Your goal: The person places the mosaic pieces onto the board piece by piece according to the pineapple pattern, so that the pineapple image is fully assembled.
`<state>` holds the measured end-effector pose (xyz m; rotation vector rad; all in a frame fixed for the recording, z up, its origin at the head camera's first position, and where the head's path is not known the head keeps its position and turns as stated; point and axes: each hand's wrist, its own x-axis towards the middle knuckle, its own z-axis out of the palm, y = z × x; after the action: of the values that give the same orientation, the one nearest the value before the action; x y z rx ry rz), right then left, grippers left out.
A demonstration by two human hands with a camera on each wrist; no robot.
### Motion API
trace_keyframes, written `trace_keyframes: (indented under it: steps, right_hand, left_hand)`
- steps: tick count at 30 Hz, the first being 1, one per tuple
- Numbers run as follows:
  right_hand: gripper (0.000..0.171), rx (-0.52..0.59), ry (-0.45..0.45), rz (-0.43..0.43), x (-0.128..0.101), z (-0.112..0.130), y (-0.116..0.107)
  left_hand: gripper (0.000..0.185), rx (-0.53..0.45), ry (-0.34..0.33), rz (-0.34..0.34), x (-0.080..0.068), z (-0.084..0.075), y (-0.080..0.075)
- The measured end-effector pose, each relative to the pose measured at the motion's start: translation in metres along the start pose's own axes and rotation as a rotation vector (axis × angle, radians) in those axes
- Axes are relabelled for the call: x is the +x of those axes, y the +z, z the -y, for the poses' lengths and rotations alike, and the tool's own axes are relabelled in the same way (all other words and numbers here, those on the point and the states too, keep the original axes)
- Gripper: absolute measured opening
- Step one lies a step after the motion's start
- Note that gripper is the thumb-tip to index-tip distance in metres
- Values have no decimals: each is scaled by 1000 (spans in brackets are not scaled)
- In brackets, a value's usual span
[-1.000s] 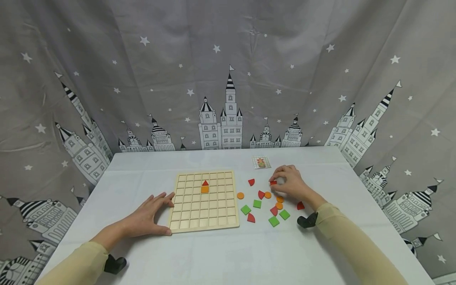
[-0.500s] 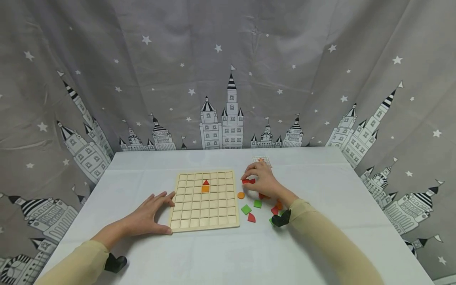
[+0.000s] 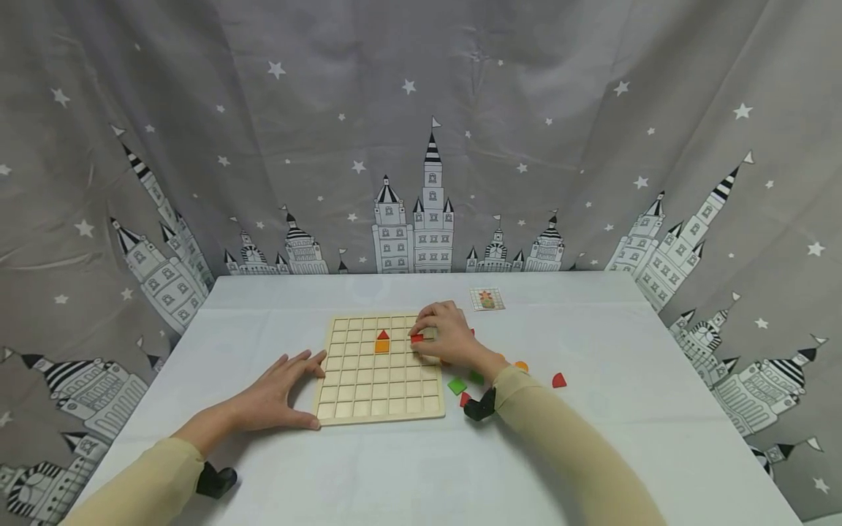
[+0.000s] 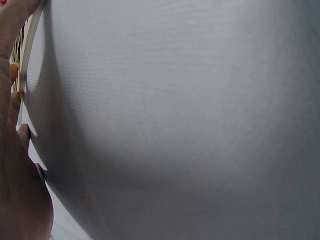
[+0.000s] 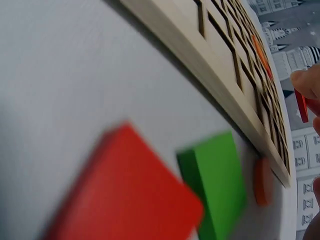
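A wooden grid board (image 3: 355,410) lies on the table, bearing an orange square tile (image 3: 382,347) with a red triangle tile (image 3: 384,334) above it. At the board's left side rests my left hand (image 3: 272,398), thumb and fingers spread, fingertips right at its edge. My right hand (image 3: 452,340) is over the board's right columns, pinching a flat red tile (image 3: 417,338) between thumb and fingers. In the right wrist view the red tile (image 5: 301,106) shows edge-on, above the grid; its full outline is hidden by the fingers.
Right of the board lie loose pieces: green squares (image 3: 457,386), red quarter-circles (image 3: 559,380) and orange discs (image 3: 521,366), some hidden beneath the right arm. A small printed picture card (image 3: 487,299) lies behind them. A grey curtain (image 3: 296,146) with castles hangs behind the table.
My right hand has travelled left from among the loose pieces to over the board, carrying the red tile. The left hand has stayed at the board's edge.
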<state>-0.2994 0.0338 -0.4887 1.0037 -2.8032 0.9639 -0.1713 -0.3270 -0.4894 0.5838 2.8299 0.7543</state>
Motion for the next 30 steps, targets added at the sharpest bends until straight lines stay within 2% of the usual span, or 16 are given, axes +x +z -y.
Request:
trace_keyframes:
  steps: [12, 21, 30]
  right_hand:
    - [18, -8, -10, -3, 10, 13, 25]
    - [20, -15, -8, -6, 11, 19, 29]
    - [23, -37, -7, -8, 13, 18, 31]
  left_hand:
    - [87, 18, -15, 6, 0, -1, 0]
    - [86, 12, -14, 12, 0, 1, 1]
    - [87, 33, 18, -2, 1, 7, 3]
